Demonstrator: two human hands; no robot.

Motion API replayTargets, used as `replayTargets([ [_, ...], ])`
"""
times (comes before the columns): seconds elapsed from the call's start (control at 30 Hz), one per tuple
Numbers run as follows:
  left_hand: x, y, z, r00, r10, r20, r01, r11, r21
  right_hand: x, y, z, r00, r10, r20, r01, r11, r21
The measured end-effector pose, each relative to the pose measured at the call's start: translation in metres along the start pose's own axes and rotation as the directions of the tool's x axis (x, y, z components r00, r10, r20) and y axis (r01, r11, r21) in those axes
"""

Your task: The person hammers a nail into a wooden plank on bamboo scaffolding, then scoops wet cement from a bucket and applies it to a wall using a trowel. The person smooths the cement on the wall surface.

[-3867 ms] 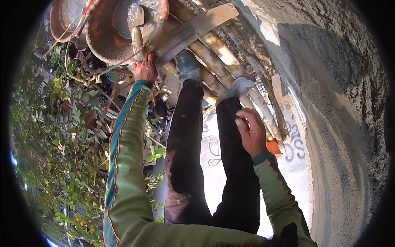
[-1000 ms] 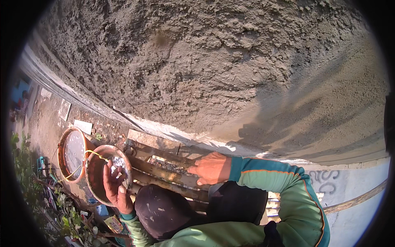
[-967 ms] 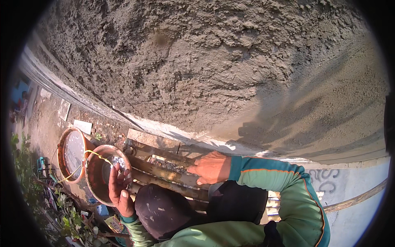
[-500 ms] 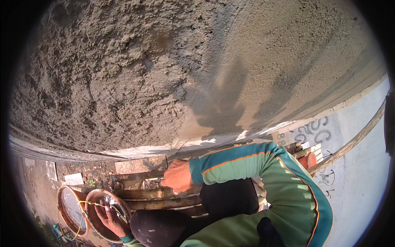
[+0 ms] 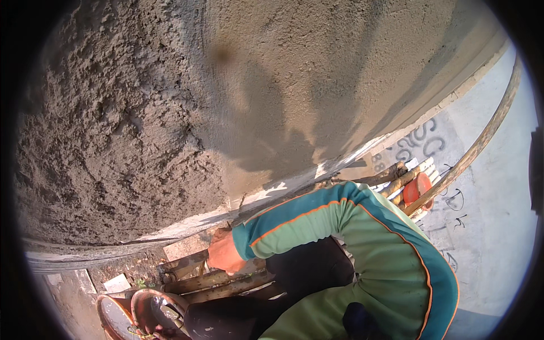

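Now the mortar-stained reddish bucket (image 5: 141, 311) sits lower left by the bamboo poles (image 5: 222, 279), lower in view than half a second ago, right hand (image 5: 225, 253) over poles, left hand (image 5: 164, 331) barely showing, can't tell either's fingers.

This is an outdoor building site in sunlight: a mortar-coated wall (image 5: 130, 124), part rough and part smoothed, stands beside laid poles (image 5: 229, 287) and grimy orange buckets (image 5: 141, 309).

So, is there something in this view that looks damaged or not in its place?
Only the wall looks uneven: its left part is rough and lumpy, while the part to the right is much smoother. I see no clear spill or breakage.
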State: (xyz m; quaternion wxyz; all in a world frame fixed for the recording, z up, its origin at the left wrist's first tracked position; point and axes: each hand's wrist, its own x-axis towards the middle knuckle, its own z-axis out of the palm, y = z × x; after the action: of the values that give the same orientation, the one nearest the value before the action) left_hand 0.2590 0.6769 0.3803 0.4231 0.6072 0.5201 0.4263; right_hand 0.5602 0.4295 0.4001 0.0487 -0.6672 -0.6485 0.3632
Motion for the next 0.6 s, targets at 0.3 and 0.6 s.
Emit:
replayTargets([
  [0.3, -0.015, 0.026, -0.053, 0.995, 0.0, 0.104, -0.023, 0.974, 0.223, -0.025, -0.003, -0.022, 1.0, 0.021, 0.009, -0.021, 1.0, -0.008],
  [0.6, -0.046, -0.037, -0.01, 0.812, 0.05, 0.582, 0.031, 0.991, -0.129, -0.001, -0.025, -0.046, 0.992, -0.076, 0.104, 0.075, 0.997, 0.013],
])
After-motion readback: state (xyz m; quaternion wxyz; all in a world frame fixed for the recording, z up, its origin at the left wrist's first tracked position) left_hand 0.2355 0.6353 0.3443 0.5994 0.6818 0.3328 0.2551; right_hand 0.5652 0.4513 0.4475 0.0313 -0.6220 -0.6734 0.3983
